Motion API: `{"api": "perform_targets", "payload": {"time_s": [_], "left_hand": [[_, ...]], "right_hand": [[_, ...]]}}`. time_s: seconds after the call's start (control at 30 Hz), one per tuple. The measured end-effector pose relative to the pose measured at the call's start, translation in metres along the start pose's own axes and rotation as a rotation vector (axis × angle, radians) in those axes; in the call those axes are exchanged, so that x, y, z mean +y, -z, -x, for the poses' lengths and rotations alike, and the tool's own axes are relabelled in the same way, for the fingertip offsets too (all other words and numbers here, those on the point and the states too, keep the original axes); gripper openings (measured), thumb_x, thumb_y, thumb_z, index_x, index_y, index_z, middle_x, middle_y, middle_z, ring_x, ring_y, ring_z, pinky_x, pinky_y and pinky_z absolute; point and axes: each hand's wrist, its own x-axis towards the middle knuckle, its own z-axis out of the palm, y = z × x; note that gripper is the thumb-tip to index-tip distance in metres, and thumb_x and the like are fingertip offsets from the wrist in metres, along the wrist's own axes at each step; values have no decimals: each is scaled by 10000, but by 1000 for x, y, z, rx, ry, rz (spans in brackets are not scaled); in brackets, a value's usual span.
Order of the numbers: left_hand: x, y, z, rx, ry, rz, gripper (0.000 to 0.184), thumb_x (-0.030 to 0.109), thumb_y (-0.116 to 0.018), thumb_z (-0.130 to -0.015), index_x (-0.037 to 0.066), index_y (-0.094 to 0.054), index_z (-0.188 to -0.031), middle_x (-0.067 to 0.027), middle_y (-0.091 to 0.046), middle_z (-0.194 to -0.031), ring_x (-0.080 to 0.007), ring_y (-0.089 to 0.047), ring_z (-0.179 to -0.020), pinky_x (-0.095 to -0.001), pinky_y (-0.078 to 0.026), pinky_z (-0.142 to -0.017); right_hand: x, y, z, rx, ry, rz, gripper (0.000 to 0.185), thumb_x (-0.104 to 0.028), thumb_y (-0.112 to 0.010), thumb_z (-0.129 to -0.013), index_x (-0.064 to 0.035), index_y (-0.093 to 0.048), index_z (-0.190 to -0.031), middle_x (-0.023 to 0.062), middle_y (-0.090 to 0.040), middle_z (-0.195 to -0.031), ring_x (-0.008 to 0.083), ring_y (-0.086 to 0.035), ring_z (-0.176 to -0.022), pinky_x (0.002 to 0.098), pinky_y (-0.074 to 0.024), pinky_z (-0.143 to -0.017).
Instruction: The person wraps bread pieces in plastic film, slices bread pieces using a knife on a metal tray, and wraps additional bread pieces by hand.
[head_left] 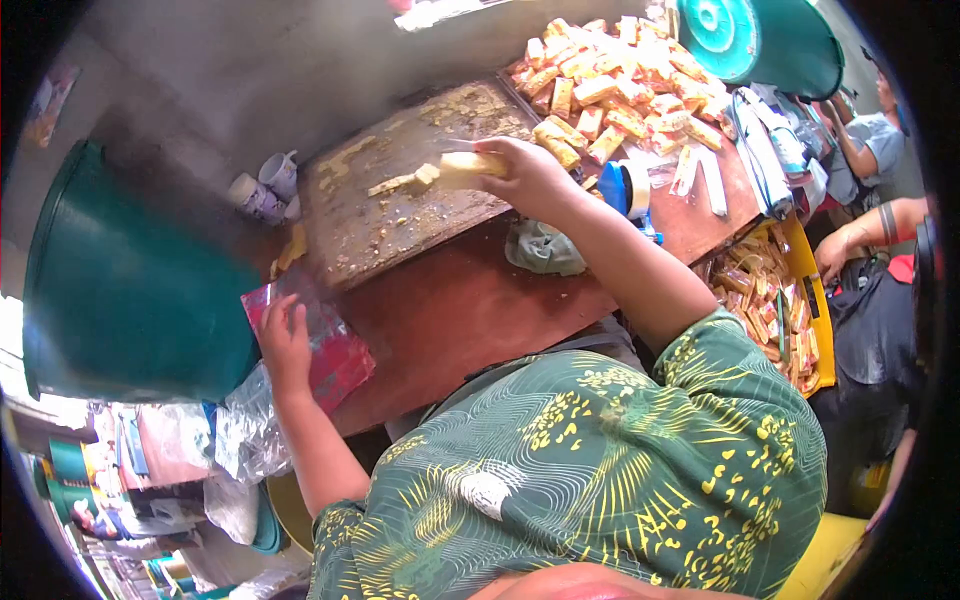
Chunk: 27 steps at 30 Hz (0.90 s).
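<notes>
My right hand (528, 182) is closed around a pale yellow bar (468, 166), holding it over the dark, crumb-strewn tray (345, 220). Smaller yellow pieces (398, 183) lie on the tray by the bar's left end. My left hand (287, 345) rests at a red and clear plastic packet (338, 360) on the table's left edge, its fingers apart. Whether those fingers grip the plastic is hard to see. A crumpled grey-green cloth (543, 248) lies below my right forearm.
Wrapped bars (625, 85) are heaped at the back right. A blue tape dispenser (622, 190) stands near my right arm. More packs fill a yellow crate (815, 300). A big green tub (130, 280) flanks the left side; two mugs (278, 175) sit behind. Co-workers (870, 140) are at right.
</notes>
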Motion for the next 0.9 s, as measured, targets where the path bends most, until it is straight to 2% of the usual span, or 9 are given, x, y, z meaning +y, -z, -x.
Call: {"api": "perform_targets", "payload": {"time_s": [0.1,0.2,0.27,0.4,0.5,0.57,0.63,0.73,0.9], "left_hand": [[-56,15,37,-108,-30,-221,327,264,-782,-891,33,-690,-1103,-186,-597,-1324,-343,-587,-1186,-478,-454,-1025],[-87,-2,67,-153,67,-147,358,296,-837,-832,28,-667,-999,-206,-550,-1380,-370,-526,-1280,-466,-423,-1084],[-82,-4,70,-126,148,0,367,344,-828,-833,30,-641,-865,-220,-538,-1407,-394,-515,-1300,-475,-406,-1106],[-68,-13,67,-85,0,-293,317,309,-772,-884,17,-661,-825,-219,-544,-1415,-396,-542,-1270,-489,-442,-1063],[-80,-16,61,-13,-11,-321,302,309,-756,-891,10,-713,-898,-189,-630,-1333,-370,-585,-1235,-469,-451,-1065],[-97,-13,59,0,22,-137,318,330,-756,-890,15,-728,-912,-159,-674,-1268,-358,-613,-1188,-449,-473,-1037],[-94,-6,57,-61,149,-57,305,324,-760,-886,23,-746,-931,-136,-680,-1259,-341,-625,-1162,-433,-494,-1004],[-34,12,50,-199,166,-190,304,313,-691,-960,16,-752,-959,-170,-659,-1297,-336,-578,-1260,-406,-453,-1055],[-96,-12,45,-28,39,-185,275,317,-747,-905,83,-752,-1048,-158,-685,-1218,-317,-639,-1156,-411,-503,-969]], "right_hand": [[-6,-6,25,-106,-131,-245,577,-321,-792,-897,-3,-607,-1342,146,-716,-1177,213,-684,-1032,348,-534,-933],[-14,-35,72,-442,-383,-1013,491,-223,-713,-984,-27,-559,-1408,36,-673,-1243,105,-619,-1071,293,-513,-937],[-7,-59,102,-621,-511,-1067,511,-167,-719,-973,-10,-537,-1423,34,-663,-1265,100,-606,-1120,286,-480,-1001],[-14,-86,140,-922,-460,-1025,571,-131,-776,-921,-18,-539,-1428,52,-672,-1274,122,-613,-1145,308,-476,-1035],[-5,-92,137,-737,-323,-643,545,-132,-784,-912,-21,-572,-1402,73,-680,-1263,149,-621,-1137,325,-492,-1019],[12,-88,125,-338,-68,-297,507,-144,-779,-917,-31,-602,-1378,86,-689,-1248,177,-630,-1129,337,-507,-998],[20,-71,118,-202,-135,-253,532,-130,-763,-930,-11,-564,-1408,85,-675,-1264,167,-629,-1122,319,-516,-965],[12,-63,129,-319,-185,-698,572,-94,-710,-960,35,-473,-1464,81,-634,-1312,137,-625,-1106,280,-520,-907],[33,-75,152,-285,-193,-701,513,-135,-663,-1005,5,-477,-1462,49,-625,-1304,117,-610,-1109,289,-505,-946]]}}
